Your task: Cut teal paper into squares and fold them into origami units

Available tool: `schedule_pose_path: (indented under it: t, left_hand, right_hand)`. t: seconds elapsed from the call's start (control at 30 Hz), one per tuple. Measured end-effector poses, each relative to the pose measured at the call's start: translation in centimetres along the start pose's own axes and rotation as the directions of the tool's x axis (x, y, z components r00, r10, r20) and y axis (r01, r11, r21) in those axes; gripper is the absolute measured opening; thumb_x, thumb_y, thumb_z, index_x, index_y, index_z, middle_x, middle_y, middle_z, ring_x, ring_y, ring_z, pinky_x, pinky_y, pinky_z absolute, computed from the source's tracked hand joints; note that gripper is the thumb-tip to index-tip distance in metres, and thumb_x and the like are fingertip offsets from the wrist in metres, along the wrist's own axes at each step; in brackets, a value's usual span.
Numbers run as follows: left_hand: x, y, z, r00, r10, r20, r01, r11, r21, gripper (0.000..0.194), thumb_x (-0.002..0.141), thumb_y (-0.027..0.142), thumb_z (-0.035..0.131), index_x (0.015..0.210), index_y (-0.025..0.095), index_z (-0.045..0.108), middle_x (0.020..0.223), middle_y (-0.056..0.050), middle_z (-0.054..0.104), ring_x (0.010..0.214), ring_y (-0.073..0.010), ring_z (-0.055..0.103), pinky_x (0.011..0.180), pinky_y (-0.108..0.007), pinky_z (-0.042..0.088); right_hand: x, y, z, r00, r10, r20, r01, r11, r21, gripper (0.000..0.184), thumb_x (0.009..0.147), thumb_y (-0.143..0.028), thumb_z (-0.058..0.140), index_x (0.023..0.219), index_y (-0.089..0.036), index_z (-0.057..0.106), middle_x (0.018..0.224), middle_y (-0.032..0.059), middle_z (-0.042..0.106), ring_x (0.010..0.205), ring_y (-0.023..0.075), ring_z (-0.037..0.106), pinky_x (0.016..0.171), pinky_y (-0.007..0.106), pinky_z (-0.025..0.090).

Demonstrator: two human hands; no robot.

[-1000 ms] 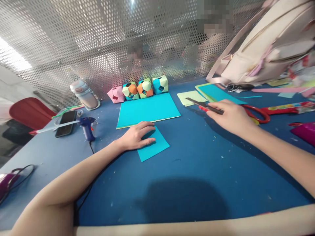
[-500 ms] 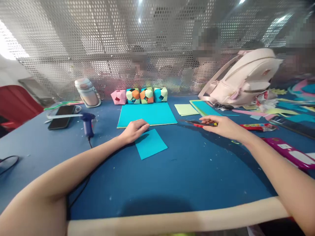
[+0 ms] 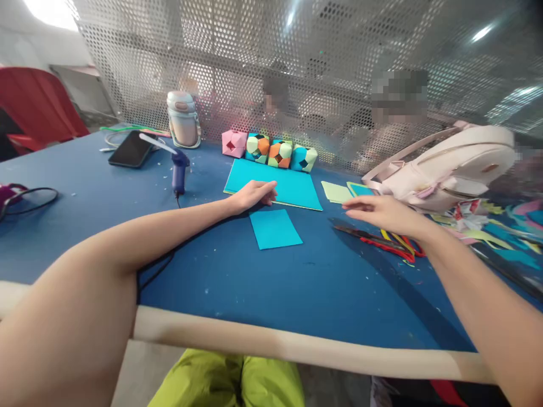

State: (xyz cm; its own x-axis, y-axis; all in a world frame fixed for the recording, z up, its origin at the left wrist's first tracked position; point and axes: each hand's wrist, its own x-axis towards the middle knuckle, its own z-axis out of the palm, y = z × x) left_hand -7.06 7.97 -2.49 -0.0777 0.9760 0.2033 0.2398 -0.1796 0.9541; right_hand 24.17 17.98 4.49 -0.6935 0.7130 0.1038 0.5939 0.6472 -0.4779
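Note:
My left hand [image 3: 253, 195] rests over the front edge of a large blue paper stack [image 3: 292, 183]. Its thumb is stretched out and the other fingers curl loosely, with nothing seen in them. Just in front of it lies a smaller blue paper square [image 3: 276, 229], flat on the table. My right hand [image 3: 377, 212] hovers with fingers apart and holds nothing. Beneath it a pair of scissors [image 3: 373, 236] with red and yellow handles lies on the table, blades pointing left. Beyond the right fingers are pale green paper [image 3: 336, 192] and more blue paper [image 3: 360, 189].
Several folded paper cubes [image 3: 280, 153] line up behind the large stack. To the left stand a glue gun [image 3: 180, 172], a phone [image 3: 132, 150] and a bottle [image 3: 184, 121]. A pale backpack [image 3: 441, 169] and paper scraps [image 3: 504, 237] occupy the right side, before a perforated metal screen [image 3: 237, 62].
My right hand has let go of the scissors, which now lie on the table. My left hand has come off the small blue square onto the large stack's edge. The view has shifted left and tilted.

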Motion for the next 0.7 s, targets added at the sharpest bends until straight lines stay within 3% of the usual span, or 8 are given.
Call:
schedule_pose_path:
  t: [0.07,0.17,0.27,0.37,0.5,0.7]
  left_hand:
    - [0.0,0.1,0.0,1.000,-0.011,-0.013,0.010,0.999,-0.045,0.046,0.086,0.054,0.049,0.079,0.011,0.065,0.078,-0.009,0.068,0.065,-0.0144,0.064,0.068,-0.028,0.048]
    - [0.0,0.2,0.1,0.999,-0.029,-0.029,0.026,0.995,-0.097,0.045,0.087,0.052,0.049,0.080,0.011,0.065,0.078,-0.009,0.068,0.063,-0.0136,0.063,0.066,-0.027,0.047]
    - [-0.1,0.2,0.2,0.998,-0.042,-0.036,0.038,0.992,-0.119,0.045,0.088,0.051,0.049,0.078,0.010,0.065,0.077,-0.009,0.069,0.061,-0.0134,0.063,0.065,-0.027,0.047]
    - [-0.1,0.2,0.2,0.998,-0.045,-0.031,0.041,0.991,-0.130,0.045,0.088,0.051,0.050,0.078,0.010,0.065,0.076,-0.009,0.068,0.061,-0.0138,0.063,0.066,-0.029,0.047]
    - [-0.1,0.2,0.2,0.999,-0.040,-0.015,0.037,0.990,-0.134,0.044,0.088,0.049,0.051,0.077,0.009,0.066,0.077,-0.009,0.067,0.063,-0.0148,0.063,0.067,-0.030,0.047]
    - [-0.2,0.4,0.2,0.999,-0.039,-0.004,0.038,0.994,-0.100,0.041,0.088,0.046,0.050,0.077,0.010,0.067,0.075,-0.008,0.067,0.065,-0.0148,0.062,0.068,-0.029,0.047]
  right_hand:
    - [2.2,-3.0,1.8,0.983,-0.123,0.133,0.136,0.986,-0.095,0.026,0.075,-0.037,0.061,0.096,-0.024,0.070,0.100,0.0062,0.072,0.091,0.0255,0.067,0.088,0.045,0.052]
    - [5.0,-6.8,4.9,0.932,-0.278,0.231,0.311,0.943,-0.120,0.031,0.079,-0.034,0.057,0.106,-0.022,0.067,0.114,0.0073,0.067,0.102,0.0244,0.063,0.093,0.042,0.048]
    - [6.7,-8.9,7.1,0.883,-0.279,0.378,0.352,0.926,-0.139,0.038,0.075,-0.037,0.065,0.109,-0.019,0.064,0.114,0.0094,0.066,0.102,0.0259,0.062,0.087,0.038,0.049]
    - [7.2,-9.4,7.9,0.870,-0.208,0.447,0.311,0.935,-0.172,0.042,0.070,-0.039,0.070,0.105,-0.018,0.064,0.108,0.0108,0.067,0.092,0.0259,0.063,0.077,0.036,0.050]
    - [6.8,-9.1,7.7,0.879,-0.150,0.452,0.236,0.962,-0.140,0.042,0.072,-0.041,0.067,0.106,-0.016,0.063,0.106,0.0115,0.066,0.087,0.0236,0.063,0.072,0.032,0.049]
    - [7.1,-8.5,7.8,0.891,-0.139,0.433,0.222,0.964,-0.148,0.044,0.072,-0.043,0.067,0.105,-0.014,0.063,0.094,0.0094,0.067,0.077,0.0218,0.061,0.061,0.029,0.043]
